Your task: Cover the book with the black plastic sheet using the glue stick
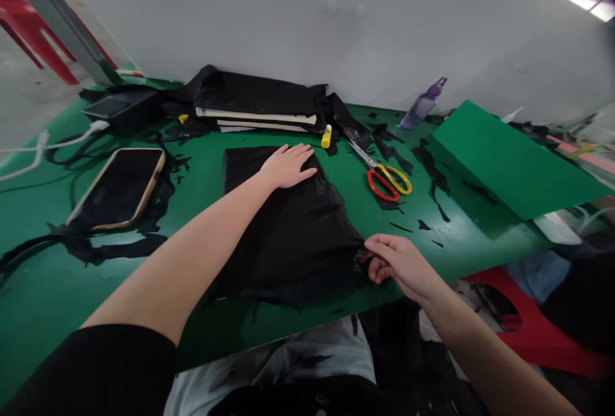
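Note:
A black fabric piece (298,236) lies spread on the green table in front of me, slightly wrinkled. My left hand (288,166) rests flat on its far part, fingers stretched out. At the near right corner, my right hand (394,262) pinches the fabric's edge between thumb and fingers and draws it out to a point. Scissors (382,175) with one red and one yellow handle lie to the right of the fabric. A small yellow glue stick (327,136) stands just beyond it.
Behind the fabric is a stack of black-covered books (259,99). A phone (120,185) and a dark box with a white cable (125,108) are at left. A purple bottle (423,105), black scraps (435,172) and a raised green board (514,159) are at right. A grey partition (307,25) rises behind.

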The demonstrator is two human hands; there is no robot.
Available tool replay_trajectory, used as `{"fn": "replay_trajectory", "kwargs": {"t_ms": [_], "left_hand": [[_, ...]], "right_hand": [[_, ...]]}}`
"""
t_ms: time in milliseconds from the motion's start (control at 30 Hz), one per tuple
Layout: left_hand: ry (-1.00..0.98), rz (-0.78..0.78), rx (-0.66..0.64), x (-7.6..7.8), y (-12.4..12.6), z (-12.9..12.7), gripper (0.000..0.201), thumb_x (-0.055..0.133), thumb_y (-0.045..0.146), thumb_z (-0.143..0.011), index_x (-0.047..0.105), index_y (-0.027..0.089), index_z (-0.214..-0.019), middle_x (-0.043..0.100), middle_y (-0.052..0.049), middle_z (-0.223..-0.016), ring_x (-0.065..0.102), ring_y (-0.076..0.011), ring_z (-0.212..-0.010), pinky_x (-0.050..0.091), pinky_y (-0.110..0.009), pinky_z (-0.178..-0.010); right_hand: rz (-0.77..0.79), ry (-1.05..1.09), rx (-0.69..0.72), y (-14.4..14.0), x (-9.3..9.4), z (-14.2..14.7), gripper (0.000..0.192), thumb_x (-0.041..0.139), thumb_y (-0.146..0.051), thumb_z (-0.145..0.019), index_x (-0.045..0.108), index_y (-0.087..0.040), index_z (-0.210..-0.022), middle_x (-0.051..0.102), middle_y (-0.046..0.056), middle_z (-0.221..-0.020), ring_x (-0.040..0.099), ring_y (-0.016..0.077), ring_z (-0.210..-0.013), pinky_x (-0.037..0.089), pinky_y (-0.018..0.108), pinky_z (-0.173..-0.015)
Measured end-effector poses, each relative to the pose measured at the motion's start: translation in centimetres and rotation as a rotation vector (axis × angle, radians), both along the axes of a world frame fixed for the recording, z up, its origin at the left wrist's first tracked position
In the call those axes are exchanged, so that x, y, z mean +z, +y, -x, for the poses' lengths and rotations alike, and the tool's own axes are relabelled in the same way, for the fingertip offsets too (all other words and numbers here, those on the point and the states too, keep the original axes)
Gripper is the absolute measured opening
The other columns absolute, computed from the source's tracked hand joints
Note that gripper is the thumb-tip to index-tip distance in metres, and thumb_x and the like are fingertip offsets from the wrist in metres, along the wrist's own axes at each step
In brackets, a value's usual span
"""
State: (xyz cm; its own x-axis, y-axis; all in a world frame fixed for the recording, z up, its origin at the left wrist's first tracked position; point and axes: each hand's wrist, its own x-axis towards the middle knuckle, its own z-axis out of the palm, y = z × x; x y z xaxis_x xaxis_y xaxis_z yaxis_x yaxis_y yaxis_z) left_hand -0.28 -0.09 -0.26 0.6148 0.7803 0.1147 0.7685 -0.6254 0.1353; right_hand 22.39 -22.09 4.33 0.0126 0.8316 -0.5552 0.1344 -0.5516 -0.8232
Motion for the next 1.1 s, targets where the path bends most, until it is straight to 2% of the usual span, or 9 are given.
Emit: {"fn": "replay_trajectory", "kwargs": {"t_ms": [100,200,300,367,467,667,767,900,1100], "left_hand": [[-0.005,0.002,0.002,0.0,0.0,0.0,0.069,0.017,0.060,-0.091,0.022,0.020,-0.146,0.019,-0.002,-0.153,0.016,-0.0197,-0.141,0.010,-0.040,-0.116],[-0.005,0.009,0.003,0.1,-0.1,0.0,0.068,0.017,0.060,-0.091,0.022,0.021,-0.146,0.019,-0.002,-0.153,0.016,-0.0192,-0.142,0.010,-0.040,-0.116],[-0.005,0.014,0.002,0.2,-0.1,0.0,0.068,0.018,0.059,-0.091,0.023,0.020,-0.146,0.019,-0.003,-0.153,0.015,-0.0190,-0.142,0.010,-0.040,-0.116],[-0.008,0.015,0.001,0.3,-0.2,0.0,0.068,0.018,0.059,-0.091,0.023,0.019,-0.146,0.019,-0.003,-0.153,0.016,-0.0191,-0.141,0.010,-0.040,-0.115],[-0.014,0.016,0.001,0.2,-0.1,0.0,0.068,0.018,0.059,-0.091,0.023,0.020,-0.146,0.020,-0.003,-0.153,0.016,-0.0193,-0.141,0.010,-0.040,-0.115],[-0.024,0.011,-0.005,0.0,0.0,0.0,0.068,0.019,0.060,-0.090,0.023,0.021,-0.146,0.020,-0.002,-0.153,0.016,-0.0200,-0.141,0.009,-0.039,-0.115],[-0.021,0.013,-0.005,0.0,0.0,0.1,0.069,0.018,0.060,-0.090,0.023,0.020,-0.146,0.020,-0.003,-0.153,0.016,-0.0203,-0.141,0.009,-0.040,-0.115],[-0.015,0.019,-0.002,0.1,-0.1,0.1,0.069,0.017,0.060,-0.090,0.022,0.020,-0.146,0.019,-0.002,-0.153,0.015,-0.0198,-0.141,0.009,-0.039,-0.115],[-0.015,0.026,-0.001,0.2,-0.1,0.0,0.069,0.018,0.059,-0.090,0.023,0.019,-0.146,0.019,-0.003,-0.153,0.015,-0.0195,-0.142,0.010,-0.040,-0.115]], "right_hand": [[0.010,-0.042,0.070,0.0,0.2,0.2,0.035,0.056,-0.049,-0.082,0.053,-0.016,-0.071,0.062,0.001,-0.058,0.053,0.0079,-0.039,0.036,0.018,-0.036],[0.007,-0.149,0.215,-0.2,0.2,0.3,0.044,0.052,-0.055,-0.082,0.051,-0.016,-0.063,0.056,0.000,-0.046,0.050,0.0079,-0.035,0.033,0.018,-0.036],[-0.044,-0.315,0.325,-0.6,0.3,0.7,0.046,0.055,-0.055,-0.080,0.047,-0.017,-0.057,0.051,-0.002,-0.042,0.045,0.0063,-0.033,0.033,0.019,-0.037],[-0.077,-0.395,0.343,-0.9,0.4,1.1,0.045,0.054,-0.054,-0.081,0.046,-0.018,-0.056,0.047,-0.004,-0.041,0.042,0.0059,-0.033,0.032,0.019,-0.038],[-0.122,-0.395,0.328,-1.1,0.4,1.4,0.037,0.055,-0.045,-0.082,0.045,-0.019,-0.059,0.045,-0.005,-0.044,0.041,0.0059,-0.037,0.030,0.020,-0.039],[-0.113,-0.193,0.267,-0.8,0.1,0.5,0.026,0.058,-0.034,-0.081,0.044,-0.019,-0.066,0.049,-0.006,-0.054,0.042,0.0042,-0.039,0.027,0.018,-0.038],[-0.041,-0.089,0.240,-0.9,0.0,-0.3,0.024,0.060,-0.035,-0.080,0.046,-0.018,-0.069,0.050,-0.006,-0.053,0.050,0.0065,-0.043,0.036,0.017,-0.039],[0.014,0.022,0.153,-1.0,0.1,-1.2,0.022,0.065,-0.034,-0.077,0.051,-0.017,-0.076,0.056,-0.004,-0.062,0.057,0.0087,-0.056,0.049,0.021,-0.051],[0.028,0.075,0.061,-1.0,-0.1,-1.7,0.028,0.073,-0.033,-0.070,0.056,-0.016,-0.083,0.057,-0.003,-0.070,0.055,0.0072,-0.059,0.051,0.021,-0.054]]}}
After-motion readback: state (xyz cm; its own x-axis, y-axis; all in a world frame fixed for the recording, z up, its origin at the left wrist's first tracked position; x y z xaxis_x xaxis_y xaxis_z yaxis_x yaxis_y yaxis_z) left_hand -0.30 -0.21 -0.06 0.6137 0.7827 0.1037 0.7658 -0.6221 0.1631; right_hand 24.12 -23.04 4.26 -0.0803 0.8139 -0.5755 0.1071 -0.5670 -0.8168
